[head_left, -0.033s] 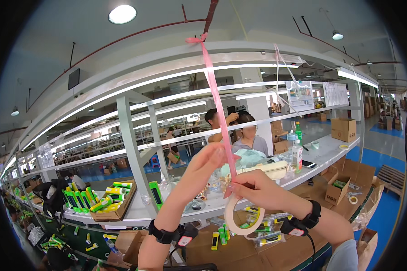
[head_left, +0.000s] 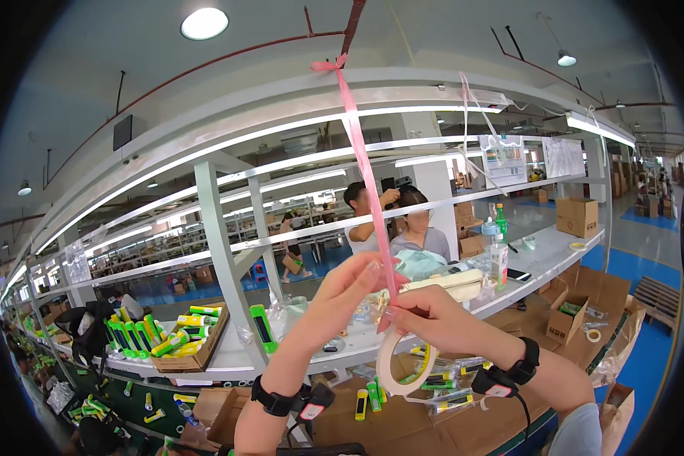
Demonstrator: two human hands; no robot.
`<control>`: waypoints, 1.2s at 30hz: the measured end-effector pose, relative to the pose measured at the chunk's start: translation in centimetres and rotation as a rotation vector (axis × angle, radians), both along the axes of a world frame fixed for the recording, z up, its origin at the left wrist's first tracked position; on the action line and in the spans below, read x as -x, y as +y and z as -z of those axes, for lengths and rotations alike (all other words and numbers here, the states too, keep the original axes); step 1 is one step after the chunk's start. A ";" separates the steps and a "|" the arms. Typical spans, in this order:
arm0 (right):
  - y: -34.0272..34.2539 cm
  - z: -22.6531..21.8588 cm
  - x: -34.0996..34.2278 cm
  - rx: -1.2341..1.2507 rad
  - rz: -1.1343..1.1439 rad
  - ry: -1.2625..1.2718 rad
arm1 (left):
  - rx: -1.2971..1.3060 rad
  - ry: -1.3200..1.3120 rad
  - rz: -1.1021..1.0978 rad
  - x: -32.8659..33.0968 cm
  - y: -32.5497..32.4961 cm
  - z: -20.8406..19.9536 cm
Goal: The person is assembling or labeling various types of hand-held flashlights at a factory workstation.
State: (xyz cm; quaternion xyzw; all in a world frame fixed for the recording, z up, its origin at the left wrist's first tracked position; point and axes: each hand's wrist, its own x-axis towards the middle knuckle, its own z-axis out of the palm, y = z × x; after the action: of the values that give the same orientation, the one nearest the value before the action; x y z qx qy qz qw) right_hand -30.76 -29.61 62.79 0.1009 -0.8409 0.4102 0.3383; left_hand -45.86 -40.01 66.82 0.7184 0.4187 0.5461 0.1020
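The camera sits on the person's head, the left one of a side-by-side pair, and faces ahead over the bench, nearly level. It is close to the left hand [head_left: 342, 292] and right hand [head_left: 433, 315], so the fingers [head_left: 357, 280] fall near the middle of its view. The forearms [head_left: 295, 363] rise from below them. Its wide lens takes in a ceiling lamp [head_left: 204, 23] high above the fingers, cardboard [head_left: 349, 435] below, two people [head_left: 433, 240] farther off beyond them, and blue floor [head_left: 642, 262] well out to their right.
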 end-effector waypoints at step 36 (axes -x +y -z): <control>-5.8 23.8 0.1 0.333 0.509 0.167 | 0.185 -0.550 -0.196 -3.8 -3.7 26.2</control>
State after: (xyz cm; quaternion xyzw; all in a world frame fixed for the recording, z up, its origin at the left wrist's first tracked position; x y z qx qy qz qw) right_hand -30.88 -35.37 39.02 -0.1363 -0.7296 0.4349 0.5098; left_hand -42.08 -43.66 40.66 0.4873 0.4904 0.6871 0.2234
